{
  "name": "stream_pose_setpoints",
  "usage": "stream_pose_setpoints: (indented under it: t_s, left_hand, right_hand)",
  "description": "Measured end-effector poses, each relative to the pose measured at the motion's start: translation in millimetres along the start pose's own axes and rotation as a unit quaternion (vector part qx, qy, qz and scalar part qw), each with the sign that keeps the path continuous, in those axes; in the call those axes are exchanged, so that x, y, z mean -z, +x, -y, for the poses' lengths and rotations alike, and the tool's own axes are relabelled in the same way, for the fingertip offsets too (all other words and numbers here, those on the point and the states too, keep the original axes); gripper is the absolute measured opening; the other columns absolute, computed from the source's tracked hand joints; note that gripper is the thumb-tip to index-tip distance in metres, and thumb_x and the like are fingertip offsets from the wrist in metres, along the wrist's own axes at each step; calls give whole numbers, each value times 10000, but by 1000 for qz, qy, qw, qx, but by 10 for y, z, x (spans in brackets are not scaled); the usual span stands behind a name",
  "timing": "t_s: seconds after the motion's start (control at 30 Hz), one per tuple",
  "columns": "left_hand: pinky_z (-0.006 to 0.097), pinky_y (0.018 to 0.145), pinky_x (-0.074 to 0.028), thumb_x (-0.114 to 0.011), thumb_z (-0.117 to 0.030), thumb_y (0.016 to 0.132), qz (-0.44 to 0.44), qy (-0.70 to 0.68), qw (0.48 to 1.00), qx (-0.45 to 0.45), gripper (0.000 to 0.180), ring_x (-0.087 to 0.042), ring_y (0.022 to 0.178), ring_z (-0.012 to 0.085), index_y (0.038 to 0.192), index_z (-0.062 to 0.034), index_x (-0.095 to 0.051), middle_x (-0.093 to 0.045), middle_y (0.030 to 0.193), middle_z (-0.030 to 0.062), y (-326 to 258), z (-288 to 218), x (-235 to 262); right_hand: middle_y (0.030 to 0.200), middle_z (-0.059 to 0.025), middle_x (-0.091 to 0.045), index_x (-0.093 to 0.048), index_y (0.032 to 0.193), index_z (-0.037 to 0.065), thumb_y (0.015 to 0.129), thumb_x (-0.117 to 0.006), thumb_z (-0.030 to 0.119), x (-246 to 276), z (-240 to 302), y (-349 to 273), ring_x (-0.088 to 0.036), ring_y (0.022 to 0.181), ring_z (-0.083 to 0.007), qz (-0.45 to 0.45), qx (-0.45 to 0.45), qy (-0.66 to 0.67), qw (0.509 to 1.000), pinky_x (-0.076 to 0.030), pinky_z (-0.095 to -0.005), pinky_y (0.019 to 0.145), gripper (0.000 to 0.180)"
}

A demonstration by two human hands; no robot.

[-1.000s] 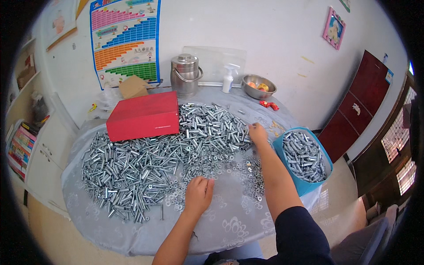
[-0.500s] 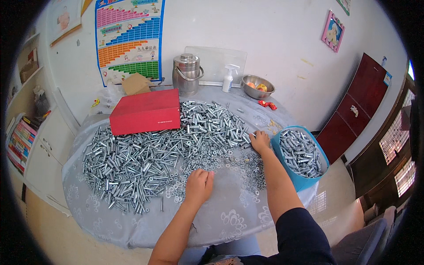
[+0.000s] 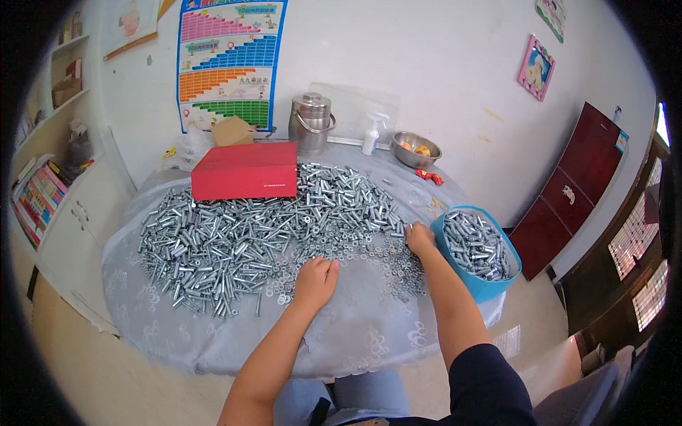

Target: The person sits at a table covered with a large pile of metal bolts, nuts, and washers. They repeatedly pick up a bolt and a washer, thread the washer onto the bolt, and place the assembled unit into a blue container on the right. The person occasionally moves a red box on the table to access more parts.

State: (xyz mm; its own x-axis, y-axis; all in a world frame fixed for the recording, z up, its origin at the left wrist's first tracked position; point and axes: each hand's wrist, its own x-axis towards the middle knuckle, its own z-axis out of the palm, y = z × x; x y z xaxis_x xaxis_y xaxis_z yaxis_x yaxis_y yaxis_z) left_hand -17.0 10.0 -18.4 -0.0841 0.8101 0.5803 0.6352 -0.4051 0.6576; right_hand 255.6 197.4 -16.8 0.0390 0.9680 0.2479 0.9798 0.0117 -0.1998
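My left hand (image 3: 316, 282) rests with curled fingers over the near edge of the small washers and nuts (image 3: 346, 248), in the middle of the table. What its fingers hold, if anything, is hidden. At the right end of the metal pile, my right hand (image 3: 420, 238) is closed, its fingertips beside some metal sleeves (image 3: 394, 226) and washers. Anything in its grip is too small to make out. A large heap of silvery bolts and sleeves (image 3: 213, 245) spreads from the left to the middle. Just right of my right forearm stands a blue container (image 3: 490, 290), filled with bolt-like metal pieces (image 3: 474, 245).
A red box (image 3: 245, 170) sits on the heap's far side. Behind it are a steel lidded pot (image 3: 310, 122), a spray bottle (image 3: 371, 136), a metal bowl (image 3: 408, 154) with fruit and some red wrappers (image 3: 429, 177). The patterned grey tablecloth (image 3: 341, 341) covers the round table.
The whole view has shifted and tilted a little. My right hand has moved slightly nearer to me along the pile's right edge. My left hand stays about where it was on the table.
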Motion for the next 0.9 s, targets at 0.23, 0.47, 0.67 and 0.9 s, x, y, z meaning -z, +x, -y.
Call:
stream_pose_setpoints:
  t_s: [0.23,0.47,0.67,0.9]
  left_hand:
    - [416,627,-424,-511,-225,847,-16,49,999,-15,281,-530,714,325,684,-5,-579,-550,720,145,4,-34,78]
    - [417,679,-416,-536,-188,815,-174,121,977,-21,162,-531,740,314,799,-33,-580,-580,771,120,127,86,242]
    - [429,759,-389,-573,-136,749,-191,287,938,44,127,-503,856,317,843,-52,-594,-598,825,110,209,435,480]
    - [437,824,-330,-618,-244,725,-15,467,878,106,221,-452,956,325,814,-42,-619,-582,914,140,304,476,323]
  right_hand:
    - [856,-218,-615,-568,877,-15,857,-497,292,148,192,-40,-561,829,-407,-92,77,166,979,-435,-459,700,316]
    - [607,2,-478,-530,810,42,902,-485,301,366,1008,-792,-396,433,-68,111,23,703,703,-303,-216,384,279]
    - [614,1,-469,-523,869,43,905,-474,290,261,1088,-1011,-392,438,-73,194,50,689,696,-301,-221,381,254]
    - [732,-9,-533,-550,899,49,886,-498,235,277,908,-1005,-486,595,-103,361,-76,721,586,-398,-250,509,195]
